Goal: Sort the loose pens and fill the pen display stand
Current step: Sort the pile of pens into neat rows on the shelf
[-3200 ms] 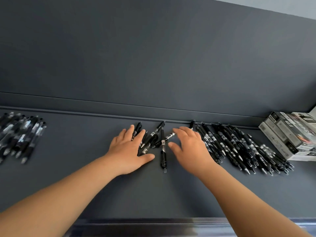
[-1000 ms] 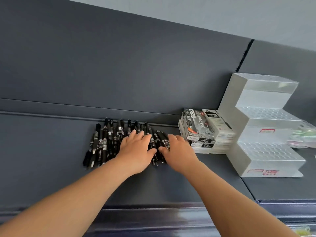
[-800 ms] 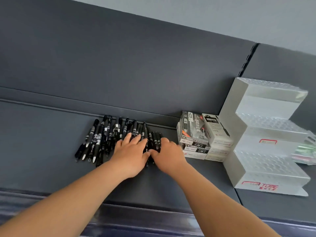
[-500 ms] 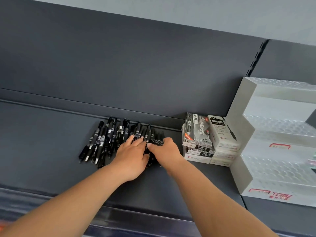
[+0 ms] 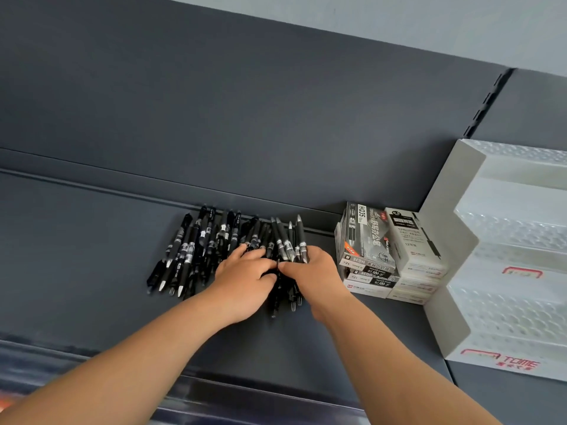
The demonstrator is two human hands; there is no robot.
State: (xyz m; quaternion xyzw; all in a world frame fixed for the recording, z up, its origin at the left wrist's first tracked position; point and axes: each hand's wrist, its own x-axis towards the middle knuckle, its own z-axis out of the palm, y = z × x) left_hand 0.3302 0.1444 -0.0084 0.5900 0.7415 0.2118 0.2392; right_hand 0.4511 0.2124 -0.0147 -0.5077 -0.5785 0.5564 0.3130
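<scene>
Head cam: left hand [image 5: 245, 279] and right hand [image 5: 316, 273] both have fingers [image 5: 250, 253] curled round a bundle of black pens [image 5: 287, 240] on the shelf [image 5: 92, 240]. Loose pens [image 5: 190, 256] lie just left of it, display stand [image 5: 506, 271] off to the right.

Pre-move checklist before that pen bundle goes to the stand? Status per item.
1. Right hand grips the bundle of pens: ok, fingers curled round it.
2. Left hand has a firm hold: cannot tell; it lies on the bundle's left side, but its grip is hidden.
3. All pens gathered: not ok; loose pens lie on the shelf left of the hands.
4. Stand has room: ok; no pens in the tiers that show.
5. Straight path to the stand: not ok; stacked pen boxes sit between, so lift over them.
</scene>
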